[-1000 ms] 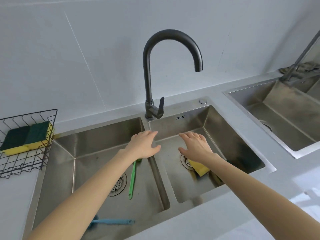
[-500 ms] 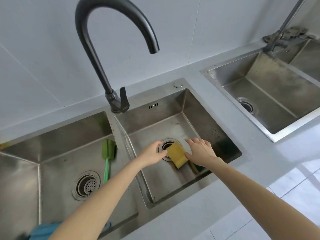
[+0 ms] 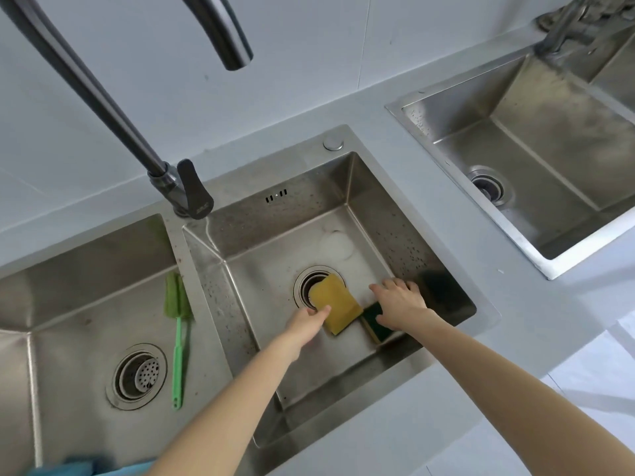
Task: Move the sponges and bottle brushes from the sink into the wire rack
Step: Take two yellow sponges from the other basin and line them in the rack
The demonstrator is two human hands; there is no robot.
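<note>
In the sink's right basin (image 3: 378,187), the left hand (image 3: 307,322) pinches the yellow sponge (image 3: 335,300); the right hand's (image 3: 400,304) spread fingers (image 3: 381,288) cover a green-topped sponge (image 3: 372,321).

Two sponges: yellow sponge (image 3: 335,304), green-topped sponge (image 3: 376,321). One green bottle brush (image 3: 177,331). Two hands: left hand (image 3: 305,324), right hand (image 3: 400,304).

Dark faucet (image 3: 103,108); second sink (image 3: 536,159) at right

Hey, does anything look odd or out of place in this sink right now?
Yes. A yellow sponge lies partly over the right basin's drain, gripped by the left hand. The right hand covers a green-topped sponge. A green bottle brush lies in the left basin.
</note>
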